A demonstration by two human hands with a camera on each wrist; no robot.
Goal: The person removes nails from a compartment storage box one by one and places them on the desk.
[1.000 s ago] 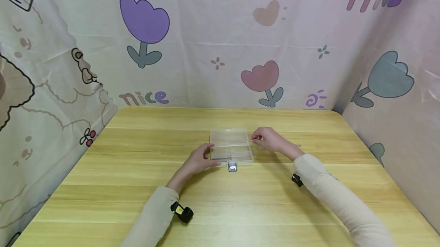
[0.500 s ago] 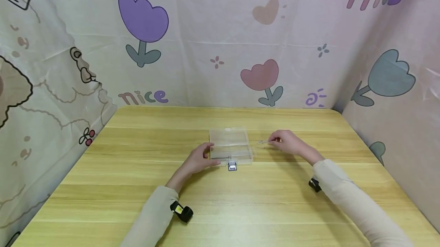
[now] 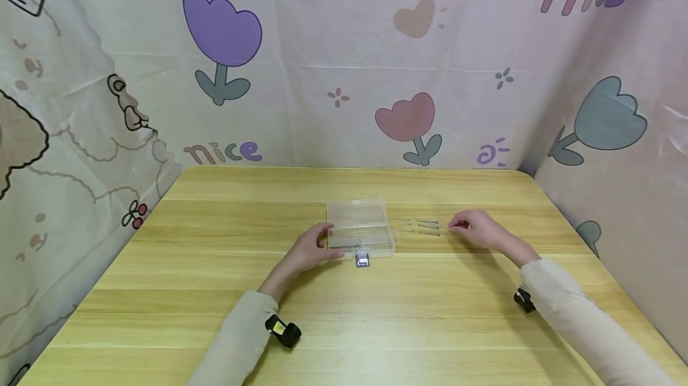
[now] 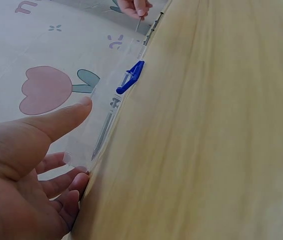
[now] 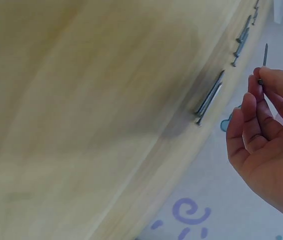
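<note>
A clear plastic box (image 3: 357,214) lies open on the table, its lid tipped back and a blue latch (image 4: 133,77) at the front. My left hand (image 3: 307,248) holds the box at its left end, thumb along the front and fingers around the side. Inside the front part, a long nail (image 4: 103,134) shows through the wall. Off to the right, my right hand (image 3: 478,229) pinches a single nail (image 5: 266,54) near its head, point away from the fingertips. Several loose nails (image 3: 428,221) of different lengths lie between the box and that hand.
The wooden table (image 3: 344,326) ends at a printed fabric backdrop (image 3: 322,27) behind and at both sides. Dark wrist cameras sit on both sleeves; the left camera (image 3: 283,332) is closest to the front.
My right hand has moved right, away from the box and past the loose nails, uncovering more of them. The left hand and the box have stayed in place.
</note>
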